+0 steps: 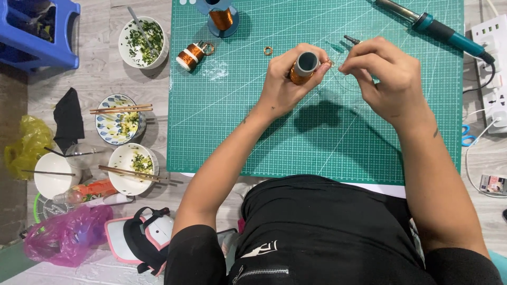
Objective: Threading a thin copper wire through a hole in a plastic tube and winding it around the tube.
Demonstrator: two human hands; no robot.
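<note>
So the left hand point(288, 84) is gripping a copper-wire spool with a grey plastic core point(302, 67) over the middle of the green gridded cutting mat point(317, 142), while the right hand point(388, 79) is pinching what looks like a fine strand just right of it. Two small copper rings point(268, 50) are already lying on the mat. Further up the mat, two more spools point(191, 55) are waiting, plus one teal-handled soldering iron point(433, 25).

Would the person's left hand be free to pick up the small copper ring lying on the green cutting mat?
Probably not yet: the left hand grips a copper-wire spool. The small copper ring lies just beside it, with nothing between.
</note>
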